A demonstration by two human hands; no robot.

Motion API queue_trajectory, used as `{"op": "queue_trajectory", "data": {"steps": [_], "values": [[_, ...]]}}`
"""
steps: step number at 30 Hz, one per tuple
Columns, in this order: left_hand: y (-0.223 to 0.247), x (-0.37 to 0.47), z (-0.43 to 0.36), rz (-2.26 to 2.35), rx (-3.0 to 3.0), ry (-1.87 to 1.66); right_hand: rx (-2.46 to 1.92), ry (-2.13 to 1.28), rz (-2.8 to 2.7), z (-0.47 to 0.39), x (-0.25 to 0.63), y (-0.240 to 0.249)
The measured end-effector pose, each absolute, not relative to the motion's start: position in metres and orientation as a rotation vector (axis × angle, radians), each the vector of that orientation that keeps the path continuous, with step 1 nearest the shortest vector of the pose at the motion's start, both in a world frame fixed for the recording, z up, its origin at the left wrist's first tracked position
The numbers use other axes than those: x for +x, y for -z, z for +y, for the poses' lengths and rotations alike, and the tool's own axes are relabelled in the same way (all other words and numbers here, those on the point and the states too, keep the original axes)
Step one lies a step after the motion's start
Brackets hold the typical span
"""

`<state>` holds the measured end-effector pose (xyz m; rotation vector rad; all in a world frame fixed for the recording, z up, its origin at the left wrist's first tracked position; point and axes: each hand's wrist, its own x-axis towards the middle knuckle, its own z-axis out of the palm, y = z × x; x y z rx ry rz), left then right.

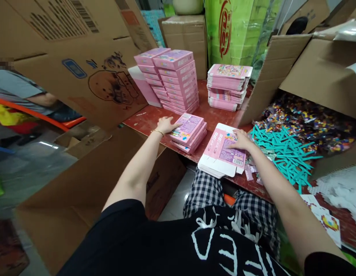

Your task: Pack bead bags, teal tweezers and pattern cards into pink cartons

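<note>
My left hand (165, 125) rests at the left edge of a short stack of pink folded boxes (188, 126), thumb stretched over the top box, fingers apart. The boxes in this stack sit slightly askew. To the right, my right hand (241, 140) lies on a pile of flat, unfolded pink cartons (221, 147), fingers spread over the printed purple panel. White flaps of these cartons stick out at the table's front edge. Next to my right forearm lies a heap of teal plastic sticks (284, 151), with a few small pink packets (248, 172) beside it.
Tall stacks of closed pink boxes (178, 82) and a pile of flat cartons (228, 86) stand farther back on the red table (202, 105). An open carton (318, 76) of small colourful bags is at right. Large cardboard boxes (80, 73) border the left, where another person's arm (42, 99) shows.
</note>
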<state>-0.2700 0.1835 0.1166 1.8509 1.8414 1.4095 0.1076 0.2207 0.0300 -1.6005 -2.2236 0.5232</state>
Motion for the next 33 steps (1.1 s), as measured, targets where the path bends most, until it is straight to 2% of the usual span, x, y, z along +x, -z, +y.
{"op": "queue_trajectory", "data": {"steps": [3,6,8,11,13,16,20,24,27,30,31,33], "values": [[-0.093,-0.239,0.163,1.853,1.982,-1.264,-1.748,-0.435,-2.384,0.241,0.097,-0.032],[-0.067,-0.185,0.125,1.689,2.146,-1.028,-1.780,-0.582,-2.394,0.253,0.095,-0.049],[-0.058,-0.149,0.100,1.619,2.215,-0.871,-1.592,-0.788,-2.349,0.247,0.100,-0.072],[-0.067,-0.112,0.072,1.579,2.165,-0.896,-1.024,-0.972,-2.200,0.203,0.113,-0.116],[-0.081,-0.099,0.058,1.368,2.132,-0.884,-0.762,-0.897,-2.099,0.156,0.121,-0.141],[-0.099,-0.088,0.037,1.175,2.070,-0.922,-0.728,-0.623,-1.947,0.089,0.127,-0.154],[-0.097,-0.075,0.012,1.170,1.888,-1.076,-0.886,-0.273,-1.738,0.032,0.138,-0.133],[-0.068,-0.058,-0.007,0.747,1.421,-0.673,-1.251,0.290,-1.496,-0.010,0.152,-0.104],[-0.043,-0.045,-0.022,0.641,1.196,-0.542,-1.400,0.482,-1.448,-0.038,0.166,-0.082],[-0.028,-0.034,-0.032,0.669,1.086,-0.503,-1.376,0.503,-1.360,-0.058,0.186,-0.059],[-0.026,-0.030,-0.032,0.670,1.066,-0.482,-1.401,0.401,-1.337,-0.062,0.193,-0.051],[-0.028,-0.020,-0.027,0.668,1.123,-0.476,-1.461,-0.014,-1.300,-0.065,0.205,-0.036]]}}
